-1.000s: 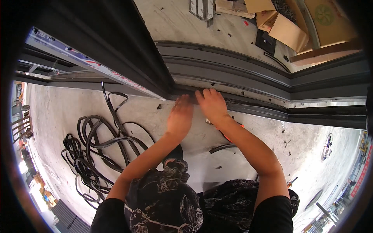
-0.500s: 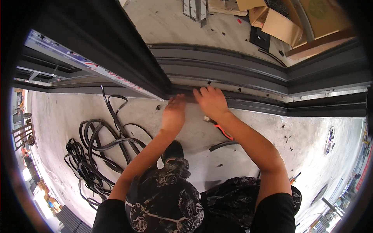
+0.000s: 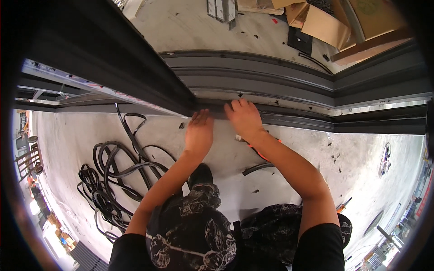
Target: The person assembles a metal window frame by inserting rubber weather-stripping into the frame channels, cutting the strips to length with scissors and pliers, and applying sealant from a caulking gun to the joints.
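Observation:
Across the view lies a dark grey metal frame (image 3: 289, 116) with grooved rails. A thick upright bar (image 3: 135, 63) of it rises toward the upper left and meets the near rail in front of me. At that corner my left hand (image 3: 199, 131) rests its outstretched fingers on the near rail's edge. My right hand (image 3: 245, 118) lies a little to the right, its slightly bent fingers spread over the same rail and touching it. Neither hand shows a loose object in it; what lies under the fingertips is hidden. Below my right forearm, a tool with orange-red handles (image 3: 260, 152) is partly covered.
Coiled black rubber strip (image 3: 110, 174) lies on the concrete floor at left. A short black strip piece (image 3: 257, 168) is between my arms. An orange-handled tool (image 3: 342, 206) lies by my right knee. Beyond the frame are cardboard boxes (image 3: 325, 27) and metal profiles (image 3: 221, 10).
My left hand has shifted slightly, its fingers now clearer on the rail. The right hand stays nearly in place. The view has shifted a little, with the upright bar appearing lower at left.

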A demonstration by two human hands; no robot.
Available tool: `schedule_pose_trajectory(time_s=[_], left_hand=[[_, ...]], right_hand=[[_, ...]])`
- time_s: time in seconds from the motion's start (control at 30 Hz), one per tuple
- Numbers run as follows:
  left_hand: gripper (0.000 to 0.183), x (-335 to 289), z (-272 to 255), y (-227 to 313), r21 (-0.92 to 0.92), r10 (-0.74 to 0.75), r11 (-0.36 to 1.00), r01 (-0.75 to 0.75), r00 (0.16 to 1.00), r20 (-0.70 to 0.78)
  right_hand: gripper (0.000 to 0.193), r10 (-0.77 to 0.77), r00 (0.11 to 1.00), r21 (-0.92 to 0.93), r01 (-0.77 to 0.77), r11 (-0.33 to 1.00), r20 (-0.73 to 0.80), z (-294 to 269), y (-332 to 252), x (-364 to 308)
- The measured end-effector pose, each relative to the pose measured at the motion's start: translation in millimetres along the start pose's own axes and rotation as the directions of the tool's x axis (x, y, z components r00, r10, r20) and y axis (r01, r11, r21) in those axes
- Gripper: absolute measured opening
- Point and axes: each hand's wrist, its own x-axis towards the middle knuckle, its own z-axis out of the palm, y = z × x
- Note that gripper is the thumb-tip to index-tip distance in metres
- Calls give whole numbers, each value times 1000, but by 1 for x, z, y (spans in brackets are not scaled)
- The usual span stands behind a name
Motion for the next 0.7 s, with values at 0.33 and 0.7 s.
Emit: schedule_pose_trajectory(time_s=[0.33, 0.7], left_hand=[[25, -3, 10, 17, -28, 58, 998, -57, 998, 26], [27, -26, -30, -5, -359, -285, 883, 303, 953, 105]], right_hand=[[36, 22, 997, 69, -27, 997, 79, -1, 1, -7], [25, 71, 987, 5, -73, 997, 142, -6, 11, -9]])
